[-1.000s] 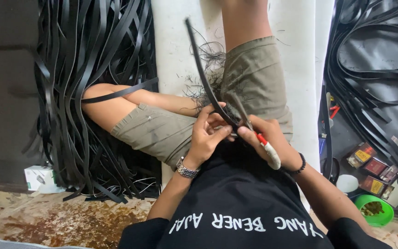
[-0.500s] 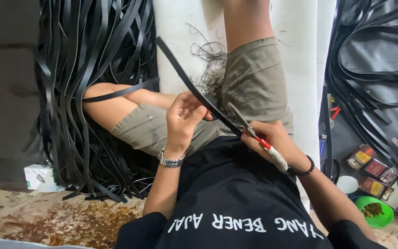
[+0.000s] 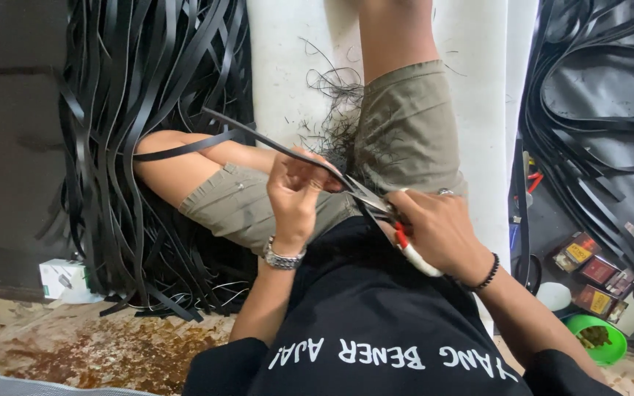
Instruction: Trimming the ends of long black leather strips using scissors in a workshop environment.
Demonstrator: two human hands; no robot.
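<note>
My left hand (image 3: pixel 295 192) pinches a long black rubber strip (image 3: pixel 258 137) that runs up and to the left from my lap. My right hand (image 3: pixel 438 229) grips scissors (image 3: pixel 387 213) with red and white handles; their blades close on the strip right next to my left fingers. Both hands work above my lap, over olive shorts (image 3: pixel 405 132) and a black shirt. A metal watch sits on my left wrist, a dark bead bracelet on my right.
A thick heap of black rubber strips (image 3: pixel 133 110) hangs at the left, more strips (image 3: pixel 596 110) lie at the right. A green bowl (image 3: pixel 596 339), small packets (image 3: pixel 585 257) and a white box (image 3: pixel 64 279) sit on the floor. Thin black trimmings (image 3: pixel 335 103) lie between my legs.
My left hand has slid along the strip toward the left and the strip has swung from nearly upright to lying low leftward. The scissors stayed at the strip.
</note>
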